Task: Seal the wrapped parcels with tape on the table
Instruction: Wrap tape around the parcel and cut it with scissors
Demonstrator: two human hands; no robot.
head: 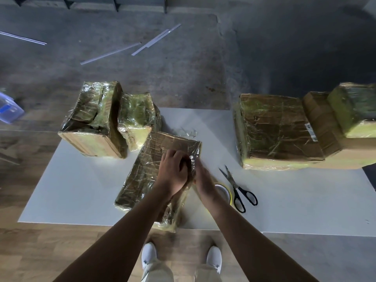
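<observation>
Forearms (126,231) meet over flat parcel (146,171) | left hand (173,171) clutches film edge (193,157) | right hand (204,181): grip unclear | likely tucking wrap | next: reach tape roll (227,195)

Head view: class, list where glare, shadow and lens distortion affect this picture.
In the head view, glare streaks the plastic wrap of the centre parcel; in the head view, the floor at upper right sinks into shadow; in the head view, the wide lens stretches the right parcels.
</observation>
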